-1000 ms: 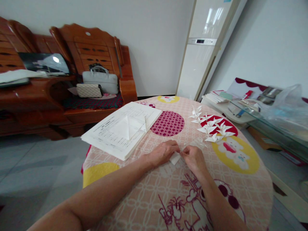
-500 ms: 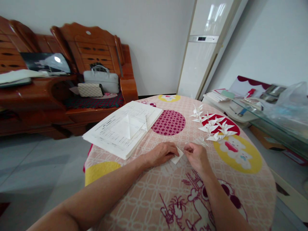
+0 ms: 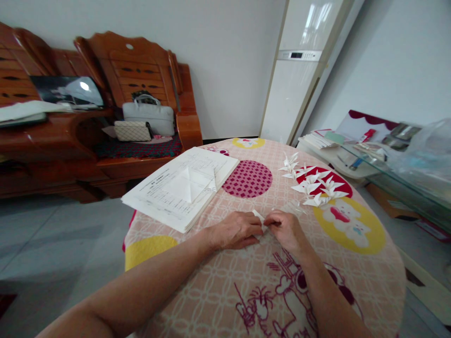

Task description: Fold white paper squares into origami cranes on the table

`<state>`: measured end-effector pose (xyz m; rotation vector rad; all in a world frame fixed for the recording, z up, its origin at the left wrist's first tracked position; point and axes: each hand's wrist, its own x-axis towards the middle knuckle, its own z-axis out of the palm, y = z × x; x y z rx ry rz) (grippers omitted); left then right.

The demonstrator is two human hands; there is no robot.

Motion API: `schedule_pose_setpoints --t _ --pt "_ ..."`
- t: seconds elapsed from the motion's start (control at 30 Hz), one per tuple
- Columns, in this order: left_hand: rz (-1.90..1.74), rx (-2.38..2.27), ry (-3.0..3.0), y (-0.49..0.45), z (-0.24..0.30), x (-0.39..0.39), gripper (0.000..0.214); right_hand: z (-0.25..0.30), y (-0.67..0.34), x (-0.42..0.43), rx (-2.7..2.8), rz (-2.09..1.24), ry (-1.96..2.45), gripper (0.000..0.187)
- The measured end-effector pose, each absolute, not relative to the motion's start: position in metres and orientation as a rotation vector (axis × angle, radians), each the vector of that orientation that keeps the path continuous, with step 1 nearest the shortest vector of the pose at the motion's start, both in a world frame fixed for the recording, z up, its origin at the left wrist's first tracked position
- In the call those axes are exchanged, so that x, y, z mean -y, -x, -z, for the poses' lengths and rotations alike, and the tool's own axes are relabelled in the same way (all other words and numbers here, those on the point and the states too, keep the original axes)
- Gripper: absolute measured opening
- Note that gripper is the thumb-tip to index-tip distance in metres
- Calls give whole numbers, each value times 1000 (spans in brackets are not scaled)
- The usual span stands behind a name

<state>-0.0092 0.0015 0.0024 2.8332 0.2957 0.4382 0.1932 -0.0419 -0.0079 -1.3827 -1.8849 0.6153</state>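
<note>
2 bare forearms [image 3: 151,277] angled inward, left hand [image 3: 237,230] palm down, right hand [image 3: 287,231] curled

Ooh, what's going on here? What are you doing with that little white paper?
A person is handling a small piece of white paper on a round, cloth-covered table. The left hand lies over part of it, and the right hand is at its edge; the hands hide much of its shape. Several folded white paper birds sit together toward the right, and a stack of printed sheets lies to the left with creased white paper on top.
</note>
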Motion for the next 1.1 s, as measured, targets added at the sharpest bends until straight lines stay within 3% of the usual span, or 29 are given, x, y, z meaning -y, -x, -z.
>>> schedule_pose_setpoints --t 0.57,1.1 --pt "-354 -154 -2603 24 -9 -16 28 5 -180 46 1855 -637 1540 17" --pt "-371 -319 -2577 21 -8 -11 23 6 -188 42 1889 -589 1413 29"
